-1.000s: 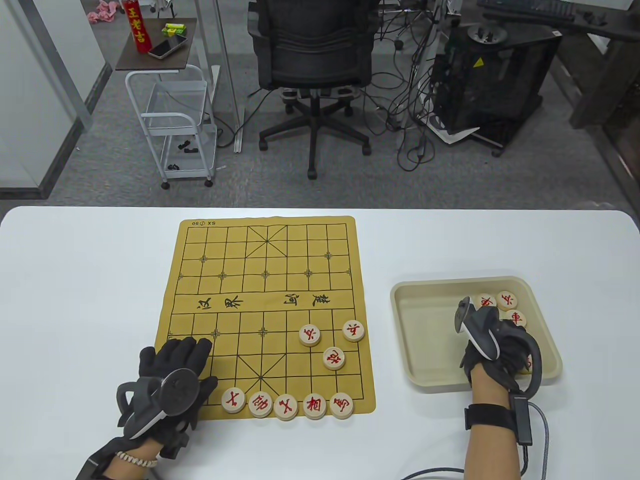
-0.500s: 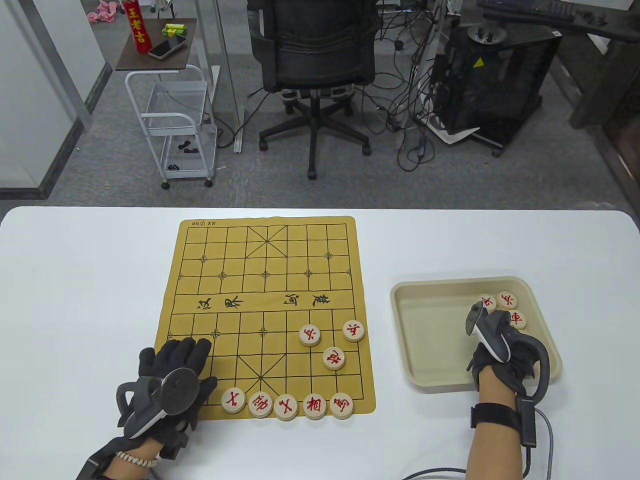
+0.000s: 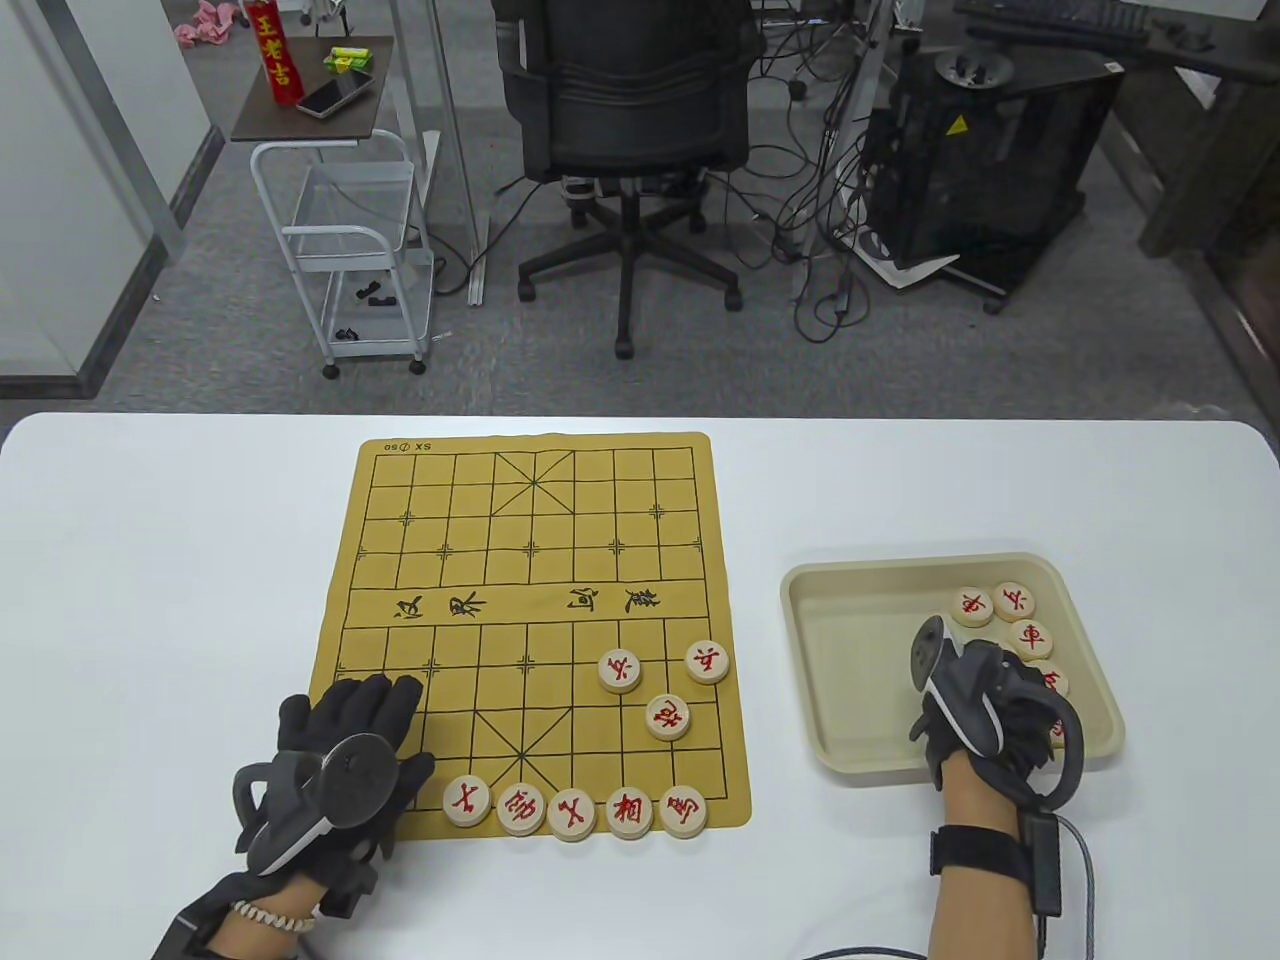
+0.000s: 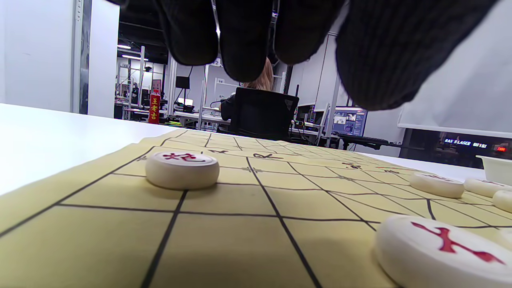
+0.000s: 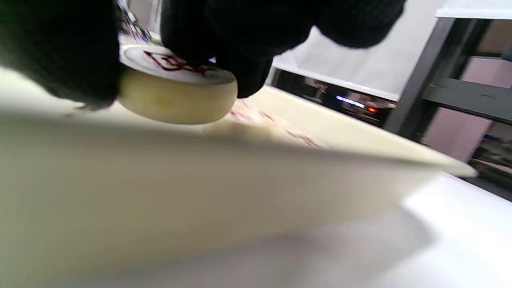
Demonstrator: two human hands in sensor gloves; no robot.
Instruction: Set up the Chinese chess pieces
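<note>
On the white surface [image 3: 180, 560] lies a yellow board [image 3: 530, 560] printed with a black grid, and to its right sits a beige tray [image 3: 850, 640]. Along the board's near edge stand 5 round pieces [image 3: 575, 808] with red characters, side by side in a row. Farther up on the right half, 3 more pieces [image 3: 668, 716] form a loose triangle, apart from one another. The left hand [image 3: 345, 745] rests flat on the near left corner of the board, fingers [image 4: 244, 36] straight and spread, holding nothing; the left wrist view shows 1 piece [image 4: 182, 170] on the board just beyond the fingertips. The right hand [image 3: 985, 715] is down inside the tray at its near right part, fingers curled. The right wrist view shows it pinching 1 held piece [image 5: 176, 94] between black gloved fingers [image 5: 240, 44], the piece sitting just above the tray's rim. At the tray's far right corner lie loose pieces [image 3: 1010, 620] with red characters, close together, some partly hidden by the hand.
</note>
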